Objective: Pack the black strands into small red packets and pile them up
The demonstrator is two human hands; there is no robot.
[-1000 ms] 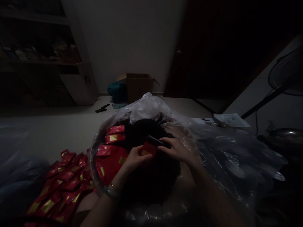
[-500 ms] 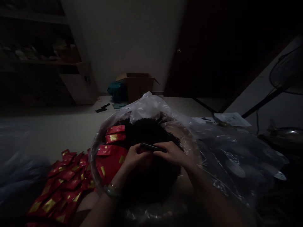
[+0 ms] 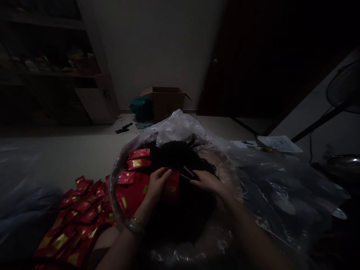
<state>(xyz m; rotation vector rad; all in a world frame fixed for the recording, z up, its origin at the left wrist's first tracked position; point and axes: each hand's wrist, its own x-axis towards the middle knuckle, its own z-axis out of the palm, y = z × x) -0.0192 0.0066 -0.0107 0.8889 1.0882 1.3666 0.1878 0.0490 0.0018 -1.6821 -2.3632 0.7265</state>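
My left hand [image 3: 158, 184] pinches a red packet [image 3: 171, 186] by its upper edge, thumb on top. In my right hand [image 3: 206, 180] is a slim dark two-armed tool [image 3: 189, 171], its arms spread apart and pointing at the packet; its exact kind is too dark to make out. Both hands are over a heap of dark loose leaves [image 3: 174, 150] in a round container lined with clear plastic [image 3: 114, 180]. More red packets [image 3: 138, 162] lie on the heap's left side, beside my left hand.
A pile of red and gold packets [image 3: 81, 206] lies left of the container. Clear plastic bags [image 3: 281, 191] spread out at the right. Beyond stand an open cardboard box [image 3: 168, 103] and a teal bag [image 3: 141, 108]. Shelves [image 3: 53, 73] are at far left, a fan [image 3: 344, 86] at far right.
The tool lay closed across the packet's top edge between both hands. Now its arms are apart and it is off the packet, in my right hand. The packet shows more fully in my left.
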